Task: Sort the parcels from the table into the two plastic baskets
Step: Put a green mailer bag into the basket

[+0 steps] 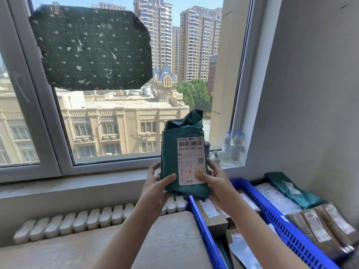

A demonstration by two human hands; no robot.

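Note:
A dark green parcel (170, 152) with a white shipping label and red handwriting is held upright in front of the window. My left hand (156, 182) grips its lower left edge, thumb across the front. My right hand (214, 181) grips its lower right edge, thumb on the label. Below on the right, a blue plastic basket (272, 214) holds several brown cardboard parcels and a white mailer. Beyond its far rim lie another green parcel (291, 190), a white one and brown parcels. A second basket is not clearly visible.
A large window with a dark green patterned sheet (91, 47) stuck on it fills the upper view. Two water bottles (232, 145) stand on the sill at the right. A white radiator (93, 220) runs below the sill, with a beige cushioned surface (165, 239) in front.

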